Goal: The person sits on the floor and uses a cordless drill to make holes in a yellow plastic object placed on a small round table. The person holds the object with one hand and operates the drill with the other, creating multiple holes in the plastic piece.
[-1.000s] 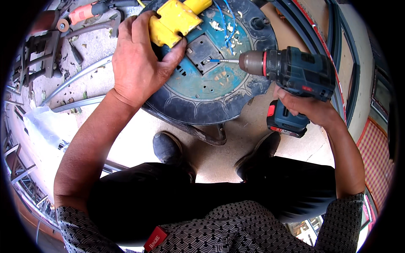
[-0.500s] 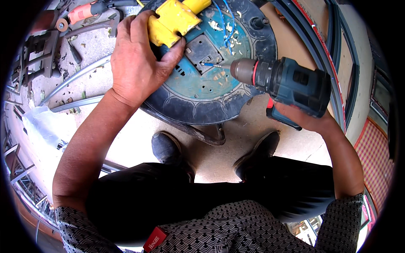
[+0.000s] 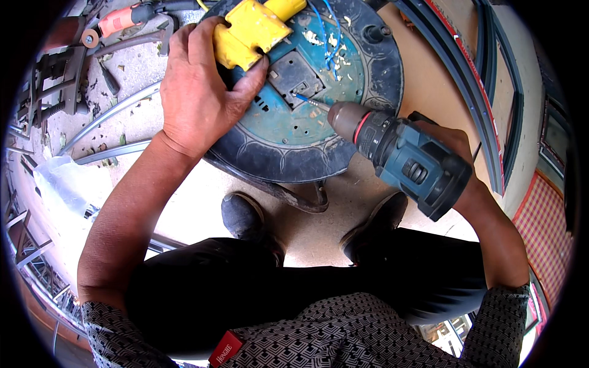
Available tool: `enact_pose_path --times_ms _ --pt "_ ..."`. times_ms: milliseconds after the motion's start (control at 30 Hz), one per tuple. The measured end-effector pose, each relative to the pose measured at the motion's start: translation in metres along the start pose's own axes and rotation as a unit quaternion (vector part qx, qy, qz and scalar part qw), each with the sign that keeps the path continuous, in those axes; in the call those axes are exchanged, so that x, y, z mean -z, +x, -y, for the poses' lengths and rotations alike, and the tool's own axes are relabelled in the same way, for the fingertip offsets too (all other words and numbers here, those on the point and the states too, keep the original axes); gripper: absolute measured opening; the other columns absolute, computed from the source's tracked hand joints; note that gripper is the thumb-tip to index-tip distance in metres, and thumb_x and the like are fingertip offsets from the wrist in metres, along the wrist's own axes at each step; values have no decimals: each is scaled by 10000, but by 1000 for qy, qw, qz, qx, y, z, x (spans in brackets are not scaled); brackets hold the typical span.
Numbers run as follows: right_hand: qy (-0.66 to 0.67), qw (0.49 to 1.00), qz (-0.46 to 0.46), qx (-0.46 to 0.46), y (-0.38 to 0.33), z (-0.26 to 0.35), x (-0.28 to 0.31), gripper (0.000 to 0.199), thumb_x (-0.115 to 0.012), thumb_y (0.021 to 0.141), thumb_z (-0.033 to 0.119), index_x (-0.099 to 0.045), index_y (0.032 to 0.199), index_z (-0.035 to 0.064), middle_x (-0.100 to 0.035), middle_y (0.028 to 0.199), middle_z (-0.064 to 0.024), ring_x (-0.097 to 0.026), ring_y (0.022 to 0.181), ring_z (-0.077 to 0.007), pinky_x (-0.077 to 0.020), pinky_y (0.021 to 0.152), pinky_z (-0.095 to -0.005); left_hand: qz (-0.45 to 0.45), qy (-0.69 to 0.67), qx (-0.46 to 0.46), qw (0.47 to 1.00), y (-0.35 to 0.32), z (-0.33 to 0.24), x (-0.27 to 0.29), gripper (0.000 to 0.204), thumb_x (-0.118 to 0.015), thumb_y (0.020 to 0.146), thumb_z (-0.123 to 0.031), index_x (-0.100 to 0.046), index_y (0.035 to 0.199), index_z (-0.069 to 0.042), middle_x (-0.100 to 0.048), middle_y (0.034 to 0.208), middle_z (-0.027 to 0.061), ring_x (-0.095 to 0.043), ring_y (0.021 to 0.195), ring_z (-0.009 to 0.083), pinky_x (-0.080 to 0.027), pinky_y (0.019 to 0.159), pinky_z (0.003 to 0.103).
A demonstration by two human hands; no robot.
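My right hand point(image 3: 451, 144) is wrapped round the grip of a dark teal cordless drill point(image 3: 408, 156). The drill's blue-sleeved bit point(image 3: 311, 100) points left, its tip over or against a dark square plate point(image 3: 293, 73); contact cannot be told. That plate sits in the teal face point(image 3: 325, 122) of a round, black-rimmed cable reel point(image 3: 276, 161). At the reel's far left, my left hand point(image 3: 202, 92) is closed on a yellow plastic fitting point(image 3: 251, 30), thumb against its lower edge. Blue wires point(image 3: 323, 30) and pale shavings point(image 3: 314, 38) lie right of the fitting.
Further left on the floor are an orange angle grinder point(image 3: 126, 19), a dark-handled tool point(image 3: 109, 78), metal strips point(image 3: 116, 113) and a clear plastic bag point(image 3: 61, 184). Dark frame profiles point(image 3: 448, 55) stretch along the right. My shoes point(image 3: 242, 216) stand just below the reel.
The drill has swung so its rear end is lower and nearer me, and the bit slants up-left. My right hand has risen to the drill's far side. My left hand stays put.
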State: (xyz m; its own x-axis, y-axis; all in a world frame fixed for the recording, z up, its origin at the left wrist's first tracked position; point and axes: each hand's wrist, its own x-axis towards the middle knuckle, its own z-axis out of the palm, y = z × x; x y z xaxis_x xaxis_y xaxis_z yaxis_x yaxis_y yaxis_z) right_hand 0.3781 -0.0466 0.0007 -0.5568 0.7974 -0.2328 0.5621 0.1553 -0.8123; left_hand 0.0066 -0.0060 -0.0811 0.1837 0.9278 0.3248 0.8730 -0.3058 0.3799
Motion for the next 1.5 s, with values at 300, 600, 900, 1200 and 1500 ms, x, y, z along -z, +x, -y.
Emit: enact_pose_path --times_ms 300,600,900,1200,1500 --pt "-95 993 -18 65 -3 0 1 535 -914 744 191 -728 1204 -10 -757 922 -132 -762 770 -269 -589 729 -365 4 -1 5 1000 -1 1 0 842 -901 859 -471 -532 1477 -34 -561 1391 279 -687 1163 449 -629 923 483" --pt "-81 995 -26 58 -5 -13 13 541 -929 744 167 -734 1214 -15 -757 901 -119 -751 735 -240 -577 705 -342 -6 2 -4 1000 -1 -1 0 849 -896 862 -477 -527 1483 -32 -562 1386 279 -682 1169 452 -629 920 485" --pt "-94 989 -7 110 -8 -13 1 577 -932 746 193 -729 1234 -38 -764 967 -160 -766 802 -296 -592 738 -388 5 -1 10 1000 -1 -1 0 833 -896 872 -461 -525 1478 -26 -570 1379 279 -680 1168 453 -618 935 484" --pt "-106 990 5 95 -8 -5 4 567 -925 742 189 -729 1224 -37 -782 1012 -183 -784 840 -305 -605 778 -393 10 -15 24 1000 -1 -6 3 814 -900 890 -420 -520 1472 3 -591 1374 285 -667 1208 457 -592 990 482" --pt "-76 995 -11 66 -15 -13 0 592 -924 748 214 -721 1244 -36 -791 1002 -167 -796 840 -297 -612 799 -387 0 -9 13 1000 -1 -5 2 807 -902 887 -422 -528 1467 -4 -604 1332 264 -679 1171 437 -593 974 465"
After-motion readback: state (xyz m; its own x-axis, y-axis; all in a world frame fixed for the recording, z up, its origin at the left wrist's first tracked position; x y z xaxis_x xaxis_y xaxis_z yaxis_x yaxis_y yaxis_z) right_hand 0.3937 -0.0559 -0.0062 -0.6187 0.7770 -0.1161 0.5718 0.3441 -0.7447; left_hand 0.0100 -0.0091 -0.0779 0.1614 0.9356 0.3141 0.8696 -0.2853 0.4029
